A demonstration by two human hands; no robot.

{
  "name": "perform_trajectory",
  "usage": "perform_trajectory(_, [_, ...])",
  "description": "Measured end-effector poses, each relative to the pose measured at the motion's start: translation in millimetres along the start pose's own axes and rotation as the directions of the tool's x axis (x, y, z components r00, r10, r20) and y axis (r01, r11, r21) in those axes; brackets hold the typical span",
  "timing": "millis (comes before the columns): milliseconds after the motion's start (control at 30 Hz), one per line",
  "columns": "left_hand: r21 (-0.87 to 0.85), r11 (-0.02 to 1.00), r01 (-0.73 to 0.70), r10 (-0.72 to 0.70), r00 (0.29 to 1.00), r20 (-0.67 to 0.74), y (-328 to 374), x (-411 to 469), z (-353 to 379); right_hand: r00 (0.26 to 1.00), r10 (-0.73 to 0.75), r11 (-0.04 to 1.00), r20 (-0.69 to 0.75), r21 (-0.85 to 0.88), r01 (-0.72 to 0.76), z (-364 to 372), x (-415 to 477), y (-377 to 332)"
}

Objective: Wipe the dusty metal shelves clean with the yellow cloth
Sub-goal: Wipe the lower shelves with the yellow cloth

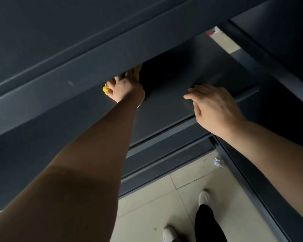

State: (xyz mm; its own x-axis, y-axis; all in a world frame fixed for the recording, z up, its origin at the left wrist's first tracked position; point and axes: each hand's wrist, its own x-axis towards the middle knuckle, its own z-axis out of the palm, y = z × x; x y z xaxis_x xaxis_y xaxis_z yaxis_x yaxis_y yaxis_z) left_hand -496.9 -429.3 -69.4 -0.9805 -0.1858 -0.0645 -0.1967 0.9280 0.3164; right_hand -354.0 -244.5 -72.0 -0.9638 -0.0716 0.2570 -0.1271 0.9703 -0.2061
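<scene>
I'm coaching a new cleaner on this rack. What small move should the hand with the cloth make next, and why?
Probably sweep the left hand with the yellow cloth rightward along the shelf. The cloth sits far back under the upper shelf, and a broad bare stretch of surface lies between it and the open right hand at the front edge.

Two hands, left hand [123, 89] and right hand [215, 109]; one cloth [105, 89] at ten o'clock; two shoes [205, 197] at five o'clock; one paper scrap [218, 162] at four o'clock.
</scene>
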Motion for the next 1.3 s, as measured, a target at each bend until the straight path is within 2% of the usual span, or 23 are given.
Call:
perform_trajectory(133, [-0.041, 0.992, -0.117, 0.119, 0.991, 0.052, 37.3, -10.9, 9.1, 0.989, 0.132, 0.984, -0.063, -0.113, -0.138, -10.7, -16.5, 23.4])
perform_trajectory(233, [-0.035, 0.983, -0.183, 0.185, 0.978, 0.093, 62.8, -21.6, 16.1, 0.975, 0.213, 0.963, -0.059, -0.157, -0.220, -16.2, -27.1, 38.5])
perform_trajectory(400, [-0.032, 0.960, -0.279, 0.280, 0.941, 0.187, 100.2, -35.5, 18.8, 0.973, 0.225, 0.961, -0.051, -0.151, -0.230, -23.1, -37.6, 55.2])
perform_trajectory(633, [-0.149, 0.847, -0.510, 0.531, 0.809, 0.251, 127.5, -66.9, 23.2, 0.967, 0.251, 0.952, -0.034, -0.173, -0.253, -37.7, -45.6, 59.0])
perform_trajectory(800, [-0.143, 0.713, -0.687, 0.690, 0.651, 0.316, 113.7, -79.1, 10.6, 0.958, 0.285, 0.938, 0.033, -0.213, -0.272, -53.1, -51.4, 48.1])
perform_trajectory(867, [-0.115, 0.684, -0.720, 0.710, 0.621, 0.334, 99.2, -90.4, 1.7, 0.954, 0.292, 0.935, 0.069, -0.232, -0.269, -59.0, -55.0, 38.0])
perform_trajectory(1033, [-0.083, 0.697, -0.712, 0.688, 0.631, 0.359, 44.6, -113.5, -21.5, 0.952, 0.268, 0.943, 0.149, -0.244, -0.227, -67.1, -68.8, 1.3])
perform_trajectory(1300, [-0.060, 0.831, -0.553, 0.525, 0.745, 0.412, -54.1, -142.3, -57.3, 0.937, 0.209, 0.958, 0.282, -0.251, -0.138, -68.6, -76.1, -74.7])
